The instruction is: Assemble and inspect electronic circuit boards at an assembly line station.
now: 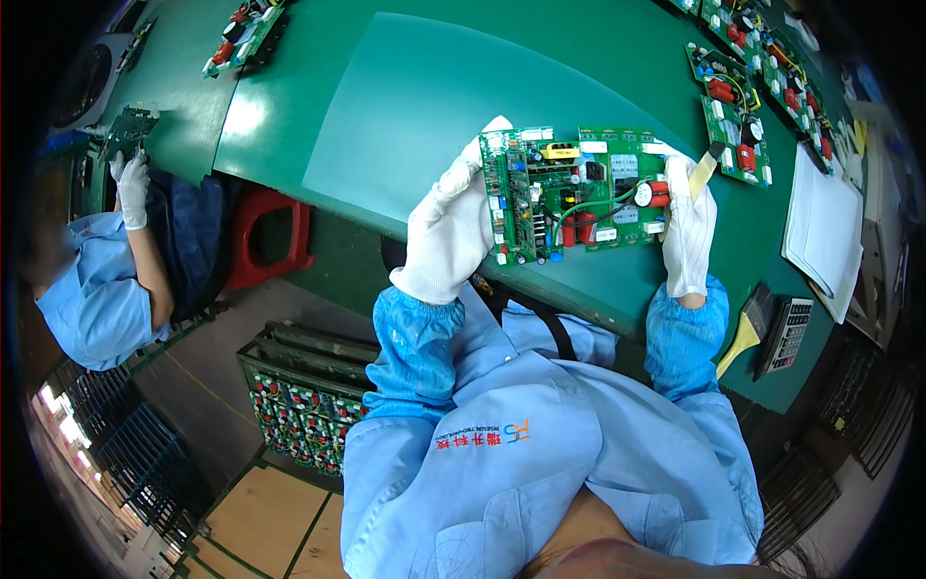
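Note:
A green circuit board (617,227) is held up between my two gloved hands, above the near edge of the green table. It carries red and black capacitors, a yellow-wrapped part, a looping green wire and an upright smaller board along its left side. My left hand (449,232), in a white knitted glove, grips that left side. My right hand (688,232), gloved too, closes on the board's right edge. From the right hand's fingers sticks out a pale, flat piece with a dark end (706,172), perhaps a small brush. The fingers behind the board are hidden.
Several circuit boards (733,125) lie at the far right. Papers (823,227), a yellow-handled brush (746,328) and a calculator (784,336) are on the right. A co-worker (106,270) handles a board at left, near a red stool (270,236). A rack of boards (304,405) stands lower left.

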`<state>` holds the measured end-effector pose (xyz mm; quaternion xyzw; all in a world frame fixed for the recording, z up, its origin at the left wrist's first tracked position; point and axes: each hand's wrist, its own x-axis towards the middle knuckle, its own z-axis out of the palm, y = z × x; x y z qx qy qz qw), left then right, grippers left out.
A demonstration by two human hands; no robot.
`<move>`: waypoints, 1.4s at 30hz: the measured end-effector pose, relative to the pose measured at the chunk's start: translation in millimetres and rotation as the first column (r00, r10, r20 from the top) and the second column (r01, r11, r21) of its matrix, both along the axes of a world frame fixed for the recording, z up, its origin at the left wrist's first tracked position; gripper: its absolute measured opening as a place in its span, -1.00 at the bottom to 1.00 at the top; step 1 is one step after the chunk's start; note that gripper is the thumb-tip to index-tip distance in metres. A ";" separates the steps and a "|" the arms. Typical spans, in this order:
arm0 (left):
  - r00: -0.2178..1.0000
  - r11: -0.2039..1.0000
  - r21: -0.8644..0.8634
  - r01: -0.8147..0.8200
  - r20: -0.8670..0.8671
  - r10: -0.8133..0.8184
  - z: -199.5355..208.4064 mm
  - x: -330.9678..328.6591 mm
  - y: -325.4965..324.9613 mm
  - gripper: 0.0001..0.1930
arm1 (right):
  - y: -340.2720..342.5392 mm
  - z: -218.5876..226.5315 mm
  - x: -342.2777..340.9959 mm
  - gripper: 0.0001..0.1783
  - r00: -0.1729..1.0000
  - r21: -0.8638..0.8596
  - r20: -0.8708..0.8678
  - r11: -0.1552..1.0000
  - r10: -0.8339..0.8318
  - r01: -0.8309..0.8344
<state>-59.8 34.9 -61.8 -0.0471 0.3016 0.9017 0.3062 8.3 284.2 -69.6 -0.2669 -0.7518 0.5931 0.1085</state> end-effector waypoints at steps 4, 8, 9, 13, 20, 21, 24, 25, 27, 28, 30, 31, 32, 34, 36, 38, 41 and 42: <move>1.000 0.999 0.042 0.016 0.009 -0.017 -2.6 -1.1 -1.4 -0.31 | 3.1 -6.4 1.3 -0.52 1.000 -0.014 0.009 1.000 -0.010 0.010; 1.000 0.998 0.066 0.003 0.006 -0.004 -2.8 -0.3 -1.2 -0.34 | 1.1 -4.6 0.3 -0.52 0.999 -0.017 0.028 0.999 -0.034 0.035; 1.000 0.997 0.078 0.005 0.007 -0.005 -3.4 -0.2 -2.0 -0.35 | 1.2 -4.1 0.3 -0.52 0.999 -0.031 0.025 0.999 -0.041 0.041; 0.999 0.995 0.099 0.013 0.027 -0.016 0.2 0.1 -1.6 -0.36 | 1.0 -7.9 0.4 -0.52 0.999 -0.022 -0.006 0.999 -0.042 0.042; 1.000 0.997 0.081 0.005 0.008 -0.005 -3.3 -0.5 -0.4 -0.36 | 2.2 -7.8 1.3 -0.51 0.999 -0.027 0.010 0.999 -0.040 0.040; 1.000 0.997 0.075 0.004 0.007 -0.004 -3.5 -1.0 0.0 -0.37 | 3.5 -8.9 2.4 -0.52 0.999 -0.018 0.015 0.999 -0.037 0.037; 1.000 0.998 0.059 0.010 0.000 -0.010 -1.3 -0.8 0.3 -0.36 | 2.5 -6.1 2.2 -0.53 0.998 -0.037 0.031 0.998 -0.048 0.049; 1.000 0.998 0.054 0.013 -0.003 -0.013 -0.6 -0.6 0.2 -0.36 | 1.8 -4.5 1.7 -0.54 0.998 -0.050 0.037 0.997 -0.054 0.056; 1.000 0.999 0.051 0.017 -0.003 -0.017 -1.4 -0.8 0.5 -0.34 | 2.1 -4.2 1.7 -0.54 0.999 -0.067 0.028 0.997 -0.046 0.047; 1.000 0.999 0.049 0.018 -0.002 -0.018 -1.7 -0.9 0.5 -0.34 | 2.2 -4.0 1.6 -0.54 0.999 -0.076 0.024 0.996 -0.041 0.043; 1.000 0.997 0.066 0.027 0.011 -0.028 -0.2 -0.8 0.8 -0.32 | 0.3 -0.2 0.7 -0.55 0.998 -0.049 0.026 0.998 -0.049 0.050; 0.999 0.997 0.073 0.031 0.018 -0.033 0.3 -0.9 0.9 -0.31 | -0.3 0.8 0.7 -0.55 0.998 -0.035 0.027 0.998 -0.053 0.054; 0.999 0.997 0.066 0.031 0.014 -0.032 -0.3 -0.8 0.4 -0.31 | -0.2 0.1 0.9 -0.55 0.998 -0.033 0.024 0.998 -0.050 0.051; 0.999 0.998 0.051 0.031 0.006 -0.031 -1.9 -1.0 -0.2 -0.31 | 0.9 -1.9 0.7 -0.56 0.999 -0.029 0.016 0.999 -0.046 0.046; 1.000 1.000 0.023 0.021 0.001 -0.021 -0.6 -0.6 0.3 -0.30 | 3.8 -6.7 1.7 -0.55 0.999 -0.010 0.012 0.999 -0.043 0.043; 1.000 1.000 0.017 0.011 -0.015 -0.011 -0.1 0.4 0.4 -0.30 | 3.9 -7.6 2.5 -0.55 0.999 -0.006 0.007 0.999 -0.039 0.039; 1.000 1.000 0.019 0.005 -0.026 -0.004 0.4 1.2 0.3 -0.30 | 2.5 -5.6 2.3 -0.54 0.999 -0.024 0.010 0.999 -0.035 0.036; 1.000 1.000 0.001 0.008 -0.012 -0.008 1.6 0.1 0.9 -0.30 | 3.1 -6.4 2.5 -0.54 0.999 -0.029 0.018 0.999 -0.038 0.038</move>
